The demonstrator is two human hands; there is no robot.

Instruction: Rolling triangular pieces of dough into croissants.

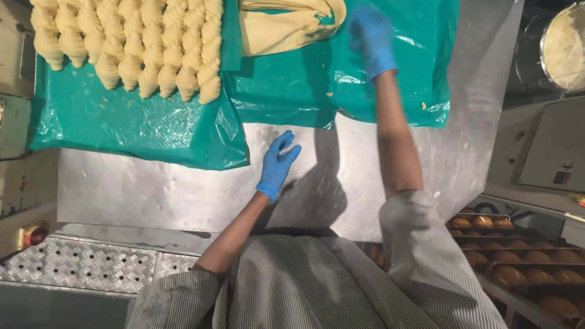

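My left hand (277, 163), in a blue glove, hovers flat with fingers apart over the bare steel table (152, 189), holding nothing. My right hand (373, 38), also in a blue glove and blurred, reaches far forward over a teal plastic sheet (390, 85), close to a pile of pale dough strips (286, 25) at the top edge. I cannot tell whether it touches the dough. Several rows of shaped raw croissants (131, 42) lie on another teal sheet (122, 122) at the upper left.
A round metal bowl of pale dough (563, 45) stands at the upper right. Racks of baked brown rolls (524, 256) sit low on the right. A ridged metal step plate (79, 265) lies at the lower left, beside a red button (35, 234).
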